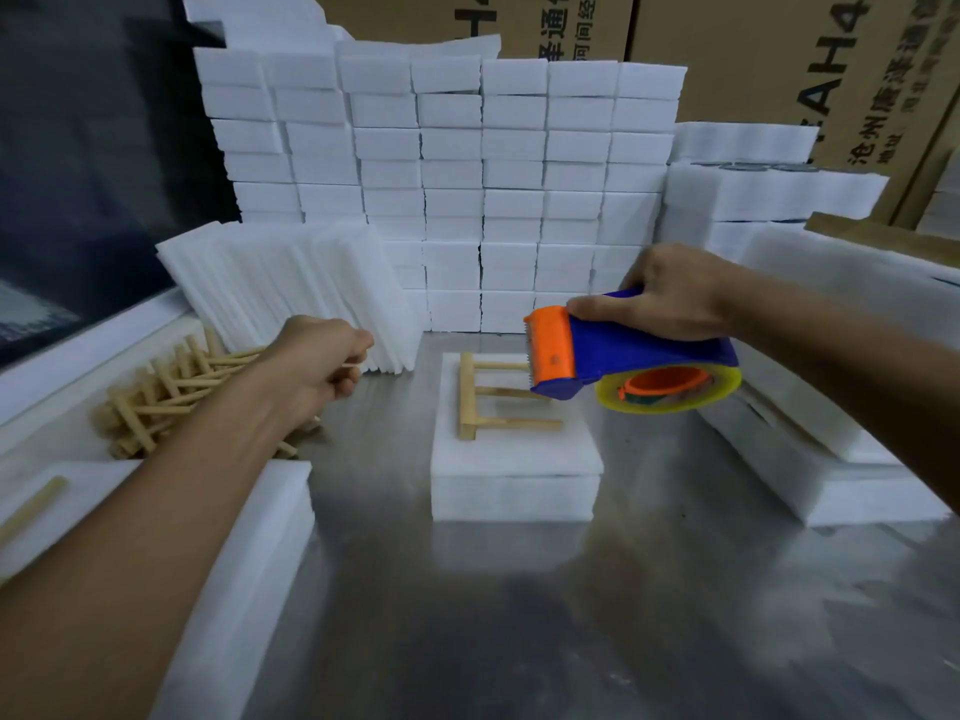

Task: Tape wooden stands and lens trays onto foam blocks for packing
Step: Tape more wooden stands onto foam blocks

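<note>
A wooden stand lies flat on a foam block mid-table, toward the block's far edge, ready for taping. The right hand grips the tape dispenser above it, cutter down; the left hand, fingers curled, seems to pinch something thin, perhaps the tape end, though I cannot tell
</note>
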Available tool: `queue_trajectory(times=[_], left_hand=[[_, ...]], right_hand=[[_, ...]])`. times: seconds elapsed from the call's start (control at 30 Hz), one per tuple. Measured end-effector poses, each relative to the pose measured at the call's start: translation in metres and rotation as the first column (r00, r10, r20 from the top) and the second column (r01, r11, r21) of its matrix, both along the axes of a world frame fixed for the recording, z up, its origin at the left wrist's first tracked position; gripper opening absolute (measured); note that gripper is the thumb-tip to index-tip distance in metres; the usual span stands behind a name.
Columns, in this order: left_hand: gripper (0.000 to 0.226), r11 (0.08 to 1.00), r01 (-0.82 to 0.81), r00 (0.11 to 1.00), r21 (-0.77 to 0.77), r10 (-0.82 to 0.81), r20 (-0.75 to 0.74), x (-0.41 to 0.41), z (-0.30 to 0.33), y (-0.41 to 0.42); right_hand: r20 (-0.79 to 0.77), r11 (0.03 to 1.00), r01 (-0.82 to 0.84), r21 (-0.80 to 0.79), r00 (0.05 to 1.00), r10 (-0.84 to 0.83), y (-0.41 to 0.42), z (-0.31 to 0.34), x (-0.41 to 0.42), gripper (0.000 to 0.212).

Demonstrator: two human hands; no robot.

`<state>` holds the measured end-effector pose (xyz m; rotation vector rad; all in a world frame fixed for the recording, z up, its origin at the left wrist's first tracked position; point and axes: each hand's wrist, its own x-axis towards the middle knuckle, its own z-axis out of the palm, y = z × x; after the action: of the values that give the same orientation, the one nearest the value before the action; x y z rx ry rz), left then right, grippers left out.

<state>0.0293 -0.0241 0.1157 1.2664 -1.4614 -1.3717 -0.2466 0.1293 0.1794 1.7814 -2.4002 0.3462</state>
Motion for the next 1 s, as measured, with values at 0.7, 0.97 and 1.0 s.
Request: queue_trajectory(times=[0.7,0.97,1.0], left_hand=[[0.017,0.974,-0.178,0.979,0.138,0.161,0.129,-0.026,-0.069,-0.022],[0.026,0.979,-0.182,0.950,0.090,0.152,0.271,-0.039,-0.092,-0.016],[0.030,0.982,-0.178,0.938,0.069,0.148,0.315,-0.042,-0.096,-0.015]], right_hand=[[-0.007,0.947,0.105,0.302,0.994,-0.108,-0.077,-0.028,-0.001,0.098],[-0.039,0.939,0.138,0.316,0.990,-0.132,-0.083,-0.032,-0.006,0.083],[-0.044,0.937,0.148,0.316,0.989,-0.141,-0.083,-0.032,-0.006,0.082]])
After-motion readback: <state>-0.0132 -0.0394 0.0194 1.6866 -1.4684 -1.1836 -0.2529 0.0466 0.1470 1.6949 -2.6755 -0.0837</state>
